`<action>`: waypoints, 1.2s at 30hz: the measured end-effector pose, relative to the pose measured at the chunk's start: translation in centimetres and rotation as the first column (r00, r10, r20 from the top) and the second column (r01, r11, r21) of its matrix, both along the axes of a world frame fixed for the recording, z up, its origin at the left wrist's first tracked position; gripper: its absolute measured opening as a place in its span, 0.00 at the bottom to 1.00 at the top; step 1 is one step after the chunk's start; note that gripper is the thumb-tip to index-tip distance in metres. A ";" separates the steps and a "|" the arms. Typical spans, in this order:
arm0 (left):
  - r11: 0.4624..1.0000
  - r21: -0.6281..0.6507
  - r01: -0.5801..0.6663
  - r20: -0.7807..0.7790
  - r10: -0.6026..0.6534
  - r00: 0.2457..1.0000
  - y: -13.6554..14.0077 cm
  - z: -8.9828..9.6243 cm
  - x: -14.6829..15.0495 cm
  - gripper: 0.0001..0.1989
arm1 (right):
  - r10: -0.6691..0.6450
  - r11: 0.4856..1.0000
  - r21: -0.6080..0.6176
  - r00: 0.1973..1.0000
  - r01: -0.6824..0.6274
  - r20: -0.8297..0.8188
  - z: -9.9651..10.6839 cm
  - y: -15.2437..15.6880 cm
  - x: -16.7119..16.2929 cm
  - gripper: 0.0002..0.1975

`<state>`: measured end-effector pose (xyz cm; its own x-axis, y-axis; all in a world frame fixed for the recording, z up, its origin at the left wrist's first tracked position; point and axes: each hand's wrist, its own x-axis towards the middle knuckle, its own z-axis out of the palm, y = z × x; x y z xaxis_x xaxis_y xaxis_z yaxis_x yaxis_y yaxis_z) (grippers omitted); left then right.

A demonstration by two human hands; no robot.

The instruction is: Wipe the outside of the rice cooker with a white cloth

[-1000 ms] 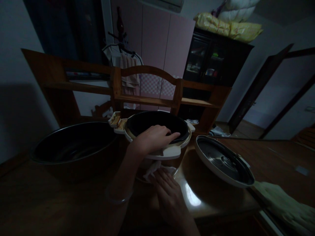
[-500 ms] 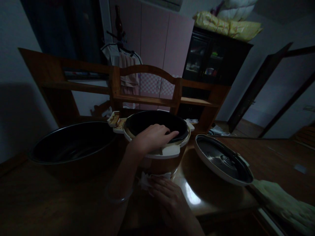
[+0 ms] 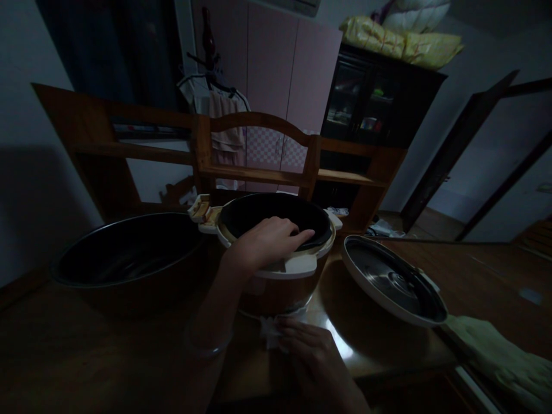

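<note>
A rice cooker (image 3: 276,296) with a dark inner pot (image 3: 259,210) stands upright on the table, without its lid. My left hand (image 3: 271,241) is hooked over its near rim above the front handle, fingers bent down inside where the tips are hidden. A bracelet circles that wrist. My right hand (image 3: 310,345) presses a crumpled white tissue (image 3: 269,332) against the tabletop just in front of the cooker's base. The cooker's round lid (image 3: 392,279) lies to the right, inner side up.
A large dark basin (image 3: 125,221) stands left of the cooker. The wooden table (image 3: 397,351) has a raised shelf back (image 3: 254,172) behind these things. Light-coloured cloth (image 3: 491,345) hangs or lies at the right edge. A wardrobe and dark cabinet stand beyond.
My right hand has moved with the tissue slightly right and toward me, from the cooker's lower front down onto the tabletop. My left hand stays on the rim.
</note>
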<state>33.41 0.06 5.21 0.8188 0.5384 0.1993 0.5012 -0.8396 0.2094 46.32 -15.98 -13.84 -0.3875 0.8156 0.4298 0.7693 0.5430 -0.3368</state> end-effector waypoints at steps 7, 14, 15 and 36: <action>1.000 -0.007 0.011 0.016 -0.011 1.000 0.1 0.0 0.0 0.22 | -0.153 0.985 0.070 0.985 0.158 -0.073 -1.3 -1.0 2.2 0.24; 0.999 -0.048 -0.023 0.022 0.024 0.999 -0.1 0.1 0.0 0.25 | -0.541 0.825 -0.150 0.687 0.544 -0.484 -2.3 -1.4 5.6 0.25; 0.998 -0.053 -0.031 0.027 0.033 0.999 -0.1 0.2 0.1 0.25 | -0.561 0.811 -0.209 0.622 0.547 -0.547 -2.2 -1.3 5.6 0.24; 0.998 -0.054 -0.022 0.007 0.023 1.000 0.0 0.1 -0.2 0.27 | -0.444 0.861 -0.335 0.244 0.384 -0.862 -3.4 2.3 2.6 0.24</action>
